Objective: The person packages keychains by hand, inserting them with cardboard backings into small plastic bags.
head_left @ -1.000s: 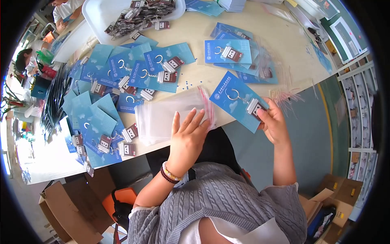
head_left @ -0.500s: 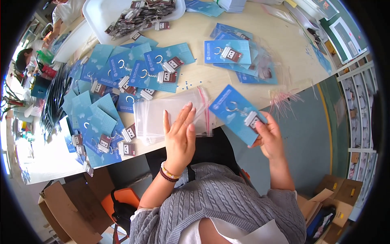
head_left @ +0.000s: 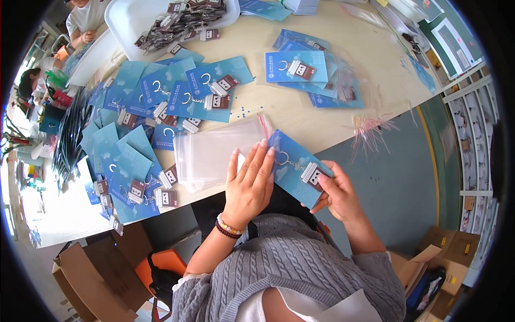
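Note:
My left hand [head_left: 248, 183] lies flat, fingers spread, on the near end of a stack of clear plastic sleeves [head_left: 214, 150] at the table's front edge. My right hand [head_left: 337, 194] grips a blue card [head_left: 292, 161] by its lower corner; a dark keychain charm [head_left: 313, 174] on a metal ring is fixed to it. The card's upper edge meets the sleeves' red-striped open end, beside my left fingertips.
Many blue cards with keychains [head_left: 177, 99] cover the table's left and middle. A bagged pile [head_left: 316, 75] lies at the back right. A white tray [head_left: 129, 19] holds loose keychains. Pink strips [head_left: 370, 129] hang at the table edge. Cardboard boxes [head_left: 102, 279] stand on the floor; another person [head_left: 86, 16] sits far left.
My right hand brought the blue card down and left, toward the sleeves' open end. My left hand slid a little toward me and to the right along the stack.

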Demonstrator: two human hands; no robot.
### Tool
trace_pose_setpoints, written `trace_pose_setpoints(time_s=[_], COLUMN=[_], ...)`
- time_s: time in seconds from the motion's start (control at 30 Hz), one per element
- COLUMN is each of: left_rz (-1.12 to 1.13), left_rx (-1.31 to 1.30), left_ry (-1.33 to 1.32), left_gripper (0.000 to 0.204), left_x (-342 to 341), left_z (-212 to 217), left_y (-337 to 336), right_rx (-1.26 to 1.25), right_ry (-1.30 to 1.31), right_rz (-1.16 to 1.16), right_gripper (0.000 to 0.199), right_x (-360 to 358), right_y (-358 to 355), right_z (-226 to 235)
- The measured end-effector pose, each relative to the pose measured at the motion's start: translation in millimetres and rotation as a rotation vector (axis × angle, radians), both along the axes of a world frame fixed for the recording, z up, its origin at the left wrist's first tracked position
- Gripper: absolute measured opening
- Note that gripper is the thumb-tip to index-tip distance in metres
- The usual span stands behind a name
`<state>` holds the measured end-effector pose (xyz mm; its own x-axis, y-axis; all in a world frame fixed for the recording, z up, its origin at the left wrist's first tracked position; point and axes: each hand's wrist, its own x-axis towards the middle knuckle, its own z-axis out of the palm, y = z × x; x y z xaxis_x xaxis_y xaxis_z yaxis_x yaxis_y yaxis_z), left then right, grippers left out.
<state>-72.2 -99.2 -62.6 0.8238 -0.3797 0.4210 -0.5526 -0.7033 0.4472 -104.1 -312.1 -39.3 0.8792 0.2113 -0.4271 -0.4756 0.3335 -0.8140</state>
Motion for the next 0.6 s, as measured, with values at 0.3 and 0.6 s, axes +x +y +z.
trace_pose_setpoints(time_s=[0.3,0.6], left_rz=[-0.053,-0.211], left_rx=[0.073,0.135], left_ry=[0.115,-0.041], left_gripper=[0.043,0.048], left_x=[6,3], left_z=[13,37], left_y=[-8,-39], right_rx=[-0.060,0.028], right_ry=[-0.052,-0.114], right_rz=[0.162,0.302], right_gripper=[0.028,0.041], right_x=[14,54], right_y=[-12,-3], right_z=[-3,-5])
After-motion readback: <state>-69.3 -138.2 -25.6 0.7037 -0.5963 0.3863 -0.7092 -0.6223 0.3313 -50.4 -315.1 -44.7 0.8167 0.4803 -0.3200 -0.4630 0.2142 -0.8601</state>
